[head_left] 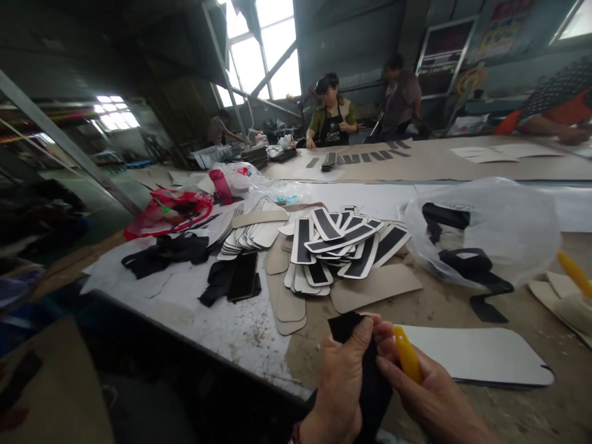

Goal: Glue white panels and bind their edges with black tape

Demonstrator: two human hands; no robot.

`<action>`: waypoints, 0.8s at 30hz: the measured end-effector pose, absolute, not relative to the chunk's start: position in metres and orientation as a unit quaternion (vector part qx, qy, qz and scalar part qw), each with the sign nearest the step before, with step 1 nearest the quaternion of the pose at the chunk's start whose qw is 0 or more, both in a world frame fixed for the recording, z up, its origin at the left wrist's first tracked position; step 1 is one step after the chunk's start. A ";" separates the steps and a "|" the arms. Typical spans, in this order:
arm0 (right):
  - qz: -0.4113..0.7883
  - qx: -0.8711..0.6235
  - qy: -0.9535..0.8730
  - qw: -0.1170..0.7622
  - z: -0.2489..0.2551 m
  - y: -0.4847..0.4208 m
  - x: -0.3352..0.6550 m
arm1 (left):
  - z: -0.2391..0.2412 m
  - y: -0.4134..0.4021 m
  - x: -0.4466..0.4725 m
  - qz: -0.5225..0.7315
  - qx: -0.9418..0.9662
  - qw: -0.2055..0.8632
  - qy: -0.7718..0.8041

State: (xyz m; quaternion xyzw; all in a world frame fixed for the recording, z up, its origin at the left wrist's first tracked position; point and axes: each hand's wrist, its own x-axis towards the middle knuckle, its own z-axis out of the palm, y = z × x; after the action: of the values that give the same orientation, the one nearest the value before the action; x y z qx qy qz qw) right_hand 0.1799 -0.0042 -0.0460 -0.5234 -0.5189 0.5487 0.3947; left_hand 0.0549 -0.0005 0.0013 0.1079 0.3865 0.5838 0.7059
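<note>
Black fabric (pixel 370 385) is pinched in my left hand (pixel 340 382), thumb on top, and it hangs down toward my lap. My right hand (pixel 425 382) is closed round a yellow-handled tool (pixel 407 356), its fingertips at the fabric's edge; the tool's working end is hidden. Right of my hands lies a stack of white rounded panels (pixel 481 354). Just beyond them is a heap of white pieces with black strips (pixel 342 240), resting partly on beige panels (pixel 377 287).
At right sits a clear plastic bag (pixel 518 228) with black strips. Black cloth scraps (pixel 169 253) and a red bag (pixel 171 213) lie at left. Another yellow handle (pixel 573 274) shows at the right edge. Co-workers, one in an apron (pixel 332 126), are at the far table (pixel 430 163).
</note>
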 end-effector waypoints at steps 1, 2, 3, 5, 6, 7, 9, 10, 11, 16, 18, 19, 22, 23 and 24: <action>0.545 -0.534 -0.515 0.391 -0.045 -0.005 0.180 | 0.001 -0.001 0.056 0.588 0.111 0.697 0.395; 0.540 -0.541 -0.510 0.393 -0.044 -0.005 0.180 | 0.000 -0.001 0.057 0.592 0.113 0.690 0.400; 0.533 -0.545 -0.507 0.403 -0.043 -0.005 0.181 | -0.001 -0.001 0.058 0.594 0.114 0.689 0.399; 0.524 -0.539 -0.514 0.413 -0.040 -0.004 0.182 | -0.003 0.000 0.059 0.593 0.107 0.700 0.384; 0.524 -0.535 -0.520 0.409 -0.038 -0.003 0.182 | -0.004 0.000 0.060 0.593 0.104 0.703 0.379; 0.532 -0.531 -0.526 0.398 -0.036 -0.002 0.184 | -0.005 0.000 0.061 0.592 0.108 0.703 0.378; 0.552 -0.518 -0.533 0.379 -0.032 0.000 0.187 | -0.010 0.000 0.061 0.583 0.130 0.699 0.393; 0.557 -0.512 -0.535 0.376 -0.030 0.000 0.189 | -0.013 -0.001 0.061 0.573 0.147 0.696 0.405; 0.556 -0.508 -0.542 0.373 -0.029 -0.001 0.192 | -0.017 -0.003 0.060 0.560 0.164 0.695 0.419; 0.534 -0.488 -0.626 0.291 -0.029 -0.009 0.208 | -0.043 -0.016 0.058 0.448 0.226 0.703 0.504; 0.554 -0.477 -0.628 0.267 -0.029 -0.012 0.215 | -0.050 -0.020 0.057 0.413 0.236 0.703 0.528; 0.560 -0.480 -0.624 0.257 -0.028 -0.013 0.220 | -0.053 -0.022 0.055 0.406 0.238 0.703 0.533; 0.538 -0.520 -0.626 0.218 -0.023 -0.009 0.238 | -0.059 -0.019 0.049 0.410 0.245 0.693 0.540; 0.530 -0.532 -0.628 0.203 -0.021 -0.006 0.245 | -0.061 -0.015 0.047 0.414 0.250 0.683 0.548; 0.526 -0.539 -0.631 0.188 -0.017 -0.002 0.252 | -0.063 -0.011 0.045 0.417 0.252 0.670 0.560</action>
State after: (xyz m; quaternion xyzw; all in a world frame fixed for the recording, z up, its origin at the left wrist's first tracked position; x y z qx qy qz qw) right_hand 0.2520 -0.0019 -0.0173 -0.5388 -0.6306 0.5261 0.1876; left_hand 0.0449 -0.0111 -0.0632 0.2522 0.5601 0.4174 0.6696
